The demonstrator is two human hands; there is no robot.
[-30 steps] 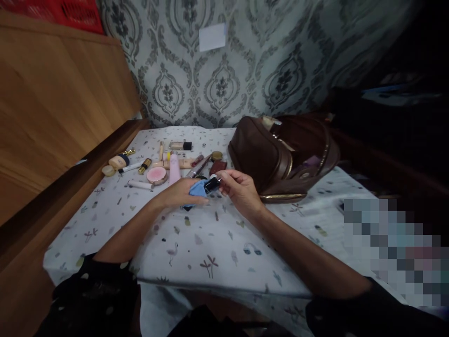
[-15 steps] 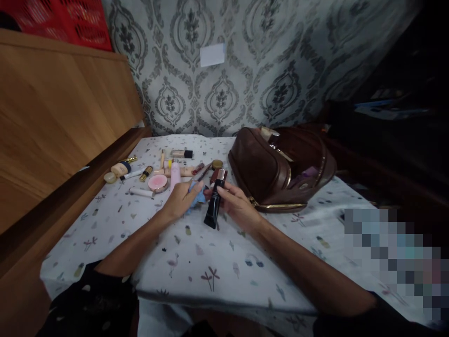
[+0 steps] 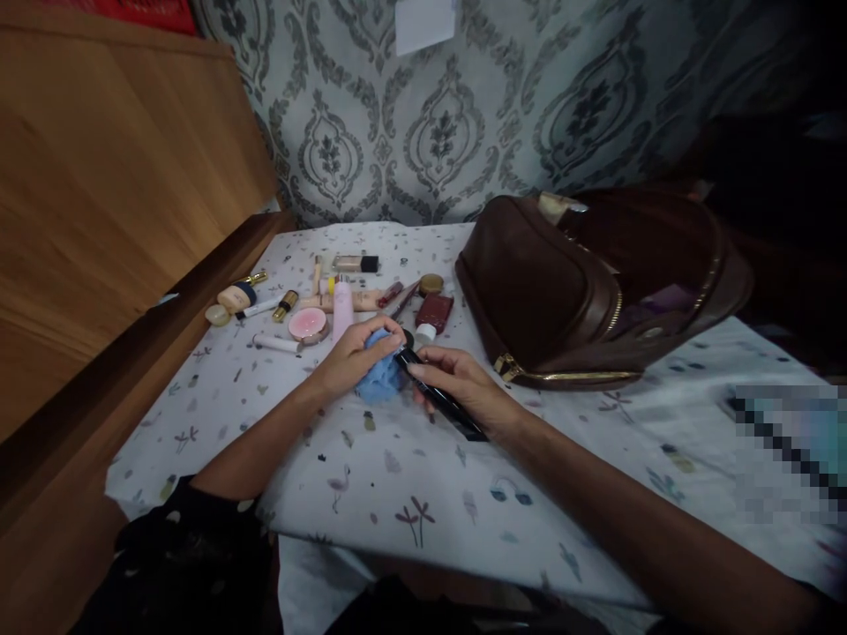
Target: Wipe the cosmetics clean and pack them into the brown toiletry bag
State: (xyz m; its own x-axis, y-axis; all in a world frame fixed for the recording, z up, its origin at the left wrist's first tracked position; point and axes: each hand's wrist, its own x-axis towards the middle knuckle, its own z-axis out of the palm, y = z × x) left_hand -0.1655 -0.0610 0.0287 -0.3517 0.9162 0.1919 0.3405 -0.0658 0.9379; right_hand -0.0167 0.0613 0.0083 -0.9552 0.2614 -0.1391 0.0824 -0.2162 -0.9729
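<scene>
Left hand: my left hand (image 3: 353, 357) is curled over a blue cloth (image 3: 378, 377), bunching it against the top end of the tube.
Right hand: my right hand (image 3: 458, 384) has its fingers closed round the middle of a black tube (image 3: 442, 401).
Where the tube is: low over the bench (image 3: 410, 481), just in front of me. It slants with its cap end at the cloth and its flat tail pointing back toward my right wrist.
How the tube should handle: I judge it light, smooth-skinned and a bit slippery, and probably soft enough to dent if pinched hard.
Where to hold it: round the body near the cap, with fingers and thumb on opposite sides, not by the thin tail.
How the cloth should handle: limp and soft with no shape of its own, so it is best gathered in the whole palm.
Count in my hands: one tube and one cloth.
Count of bags: one brown bag (image 3: 549, 300), unzipped, lying on its side just right of my hands.
Count of loose make-up: one pink compact (image 3: 308, 324), one pink bottle (image 3: 342, 307), one dark red case (image 3: 434, 311), one small gold-lidded jar (image 3: 430, 283) and one black-capped bottle (image 3: 356, 263).
Rest of the pile: about five or six more sticks and pots lie to the left, too small to count surely.
</scene>
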